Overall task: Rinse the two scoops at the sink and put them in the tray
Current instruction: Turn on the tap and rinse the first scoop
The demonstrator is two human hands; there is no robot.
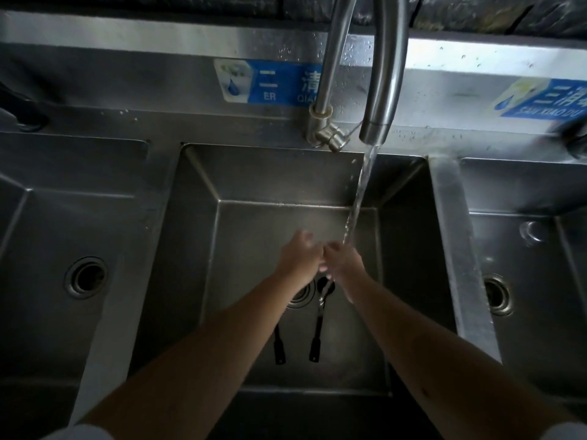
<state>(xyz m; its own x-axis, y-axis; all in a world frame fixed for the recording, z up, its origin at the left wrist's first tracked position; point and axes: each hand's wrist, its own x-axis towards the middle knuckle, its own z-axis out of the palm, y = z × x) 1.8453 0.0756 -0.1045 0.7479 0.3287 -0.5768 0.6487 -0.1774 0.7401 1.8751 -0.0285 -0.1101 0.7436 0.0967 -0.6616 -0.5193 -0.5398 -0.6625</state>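
Two scoops lie on the bottom of the middle sink basin (406,249). One scoop (318,325) shows its metal bowl near the drain and its black handle pointing toward me. Of the other scoop (279,347), only the black handle shows; my left forearm hides the rest. Above them, my left hand (298,255) and my right hand (344,260) meet with fingers touching. Neither hand holds anything. The water stream (359,198) from the faucet (381,100) lands on my right hand. No tray is in view.
A left basin (47,217) and a right basin (524,201) flank the middle one, each with a drain. A steel divider (451,217) separates the middle and right basins. The faucet's lever (333,138) sits on the back ledge, below blue labels.
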